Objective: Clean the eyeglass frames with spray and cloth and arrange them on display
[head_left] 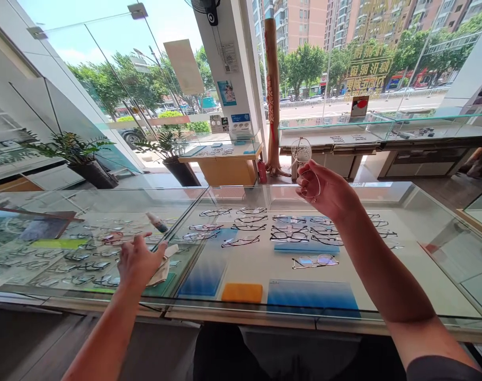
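Observation:
My right hand (327, 191) is raised above the glass counter (435, 248) and holds a thin-rimmed pair of glasses (303, 154) up toward the window, one lens above my fingers. Over the counter's left part, my left hand (138, 260) grips a pale cleaning cloth (164, 267). Another pair of glasses (315, 261) lies on the counter between my arms. Just beyond my left hand stands a small spray bottle (157, 222).
Rows of spectacle frames (265, 228) lie inside the display case under the glass, with an orange pad (241, 292) and blue mats near the front edge. Potted plants (85, 159), a wooden desk (225, 165) and further showcases stand by the windows.

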`<state>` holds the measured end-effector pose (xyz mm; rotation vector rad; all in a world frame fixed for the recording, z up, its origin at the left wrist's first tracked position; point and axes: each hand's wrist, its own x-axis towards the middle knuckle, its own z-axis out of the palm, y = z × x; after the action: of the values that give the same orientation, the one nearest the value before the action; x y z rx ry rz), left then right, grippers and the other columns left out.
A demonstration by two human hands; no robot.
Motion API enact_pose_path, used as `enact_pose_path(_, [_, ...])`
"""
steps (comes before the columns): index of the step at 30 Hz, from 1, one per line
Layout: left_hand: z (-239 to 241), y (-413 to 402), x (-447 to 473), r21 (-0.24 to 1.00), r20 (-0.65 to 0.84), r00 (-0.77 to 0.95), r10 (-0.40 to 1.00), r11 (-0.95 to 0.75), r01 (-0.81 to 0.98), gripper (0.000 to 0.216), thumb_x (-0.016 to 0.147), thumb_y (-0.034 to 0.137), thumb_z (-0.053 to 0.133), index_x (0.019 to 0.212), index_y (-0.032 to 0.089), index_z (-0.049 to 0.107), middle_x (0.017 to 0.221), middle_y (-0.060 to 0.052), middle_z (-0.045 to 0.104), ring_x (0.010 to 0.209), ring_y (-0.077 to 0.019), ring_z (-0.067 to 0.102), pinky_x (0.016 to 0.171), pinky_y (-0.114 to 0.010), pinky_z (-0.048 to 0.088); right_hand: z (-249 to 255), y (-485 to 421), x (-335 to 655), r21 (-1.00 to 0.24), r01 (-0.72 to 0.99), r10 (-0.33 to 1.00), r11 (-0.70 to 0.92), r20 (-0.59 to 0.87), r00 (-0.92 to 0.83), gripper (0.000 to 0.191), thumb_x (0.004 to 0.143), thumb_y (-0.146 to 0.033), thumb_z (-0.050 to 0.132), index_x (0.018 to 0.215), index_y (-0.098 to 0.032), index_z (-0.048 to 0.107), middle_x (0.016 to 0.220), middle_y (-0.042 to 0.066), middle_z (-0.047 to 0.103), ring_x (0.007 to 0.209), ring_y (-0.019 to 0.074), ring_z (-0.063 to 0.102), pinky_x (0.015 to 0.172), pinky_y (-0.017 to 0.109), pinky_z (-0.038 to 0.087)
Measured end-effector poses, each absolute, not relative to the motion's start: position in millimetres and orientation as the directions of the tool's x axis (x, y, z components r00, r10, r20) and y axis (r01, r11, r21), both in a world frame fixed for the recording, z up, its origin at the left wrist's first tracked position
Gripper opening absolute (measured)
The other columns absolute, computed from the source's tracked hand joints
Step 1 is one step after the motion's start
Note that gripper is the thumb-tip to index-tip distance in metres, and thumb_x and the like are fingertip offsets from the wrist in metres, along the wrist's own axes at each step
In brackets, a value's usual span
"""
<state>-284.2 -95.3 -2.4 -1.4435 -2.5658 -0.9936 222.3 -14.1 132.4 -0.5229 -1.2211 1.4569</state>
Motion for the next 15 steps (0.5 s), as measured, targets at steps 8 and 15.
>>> enact_pose_path(8, [-38,-150,-280,0.283,0.386,-0.336,0.859,0.237,0.930,0.019,0.084,0.048,0.059,0.085,0.030,0.065,0.098,-0.009,0.072,0.101,-0.0432,0.067,0.084,-0.043,0.046,134,-17,222,-0.872,-0.473,0.912,0.129,0.292,-0.289,0.030,0.080,-0.056,0.088,0.084,-0.029,0.076,0.091,0.002,0.071,0.077,0.0172,0.057,0.068,0.036,0.048])
enact_pose_path(15, [-1,-115,-233,0.808,0.148,-0.590,0.794,0.247,0.535,0.025,0.070,0.039,0.070,0.080,0.026,0.051,0.063,0.000,0.061,0.066,-0.0276,0.061,0.064,-0.032,0.039,135,-17,228,-0.845,-0.516,0.903,0.144,0.325,-0.281,0.024,0.083,-0.051,0.088,0.083,-0.029,0.077,0.094,0.001,0.072,0.077,0.0158,0.057,0.065,0.034,0.046])
